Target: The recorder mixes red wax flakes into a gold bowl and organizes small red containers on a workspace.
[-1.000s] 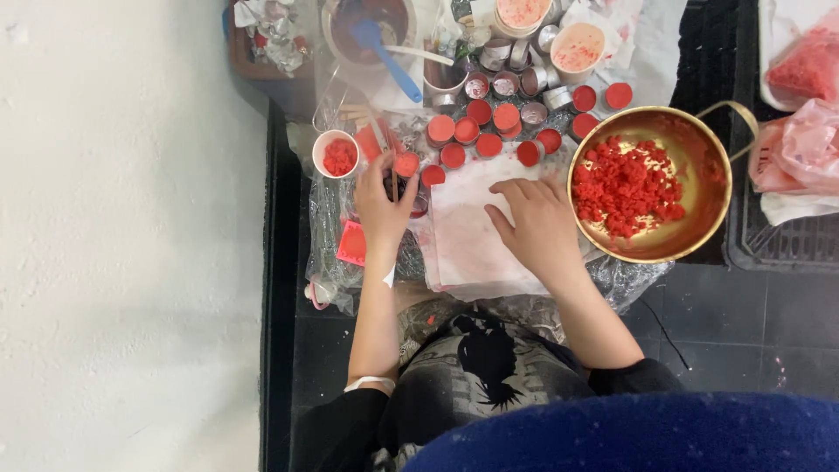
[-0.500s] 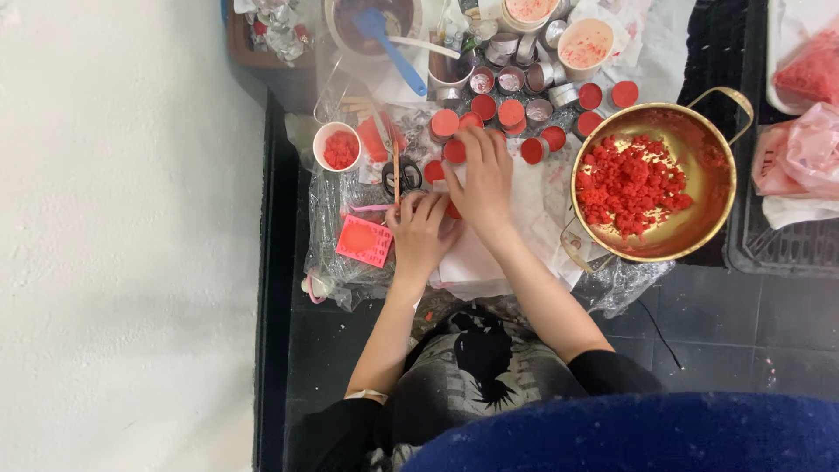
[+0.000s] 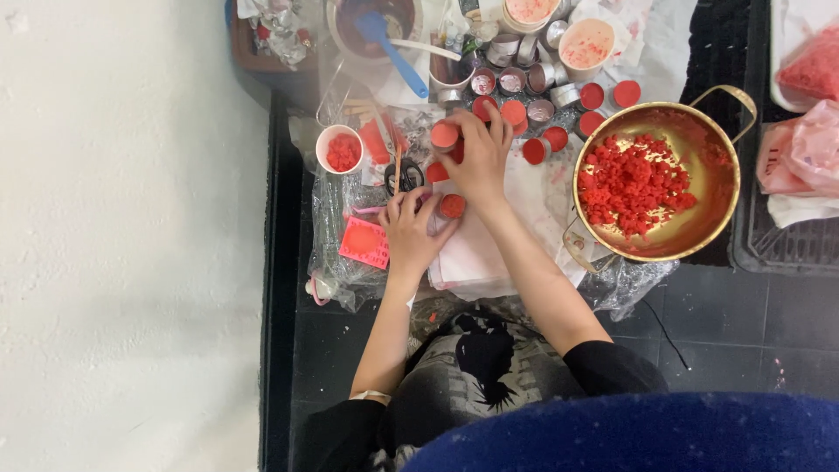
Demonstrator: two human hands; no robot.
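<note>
My right hand (image 3: 479,159) reaches forward over a cluster of small round tins filled with red wax (image 3: 514,112); its thumb and fingers close on one red-filled tin (image 3: 445,135) at the cluster's left edge. My left hand (image 3: 409,229) rests nearer to me on a white sheet (image 3: 476,253), with its fingers curled against another small red-filled tin (image 3: 452,206). A pink square card (image 3: 364,242) lies just left of my left hand.
A brass pan of red crumbled wax (image 3: 651,183) stands at the right. A white cup of red bits (image 3: 341,149), scissors (image 3: 404,177) and a bowl with a blue spatula (image 3: 384,39) are at the back left. Pink bags (image 3: 808,131) lie far right.
My right hand has moved from the white sheet up to the tins and closed on one. My left hand has drawn back toward me, beside a small red tin.
</note>
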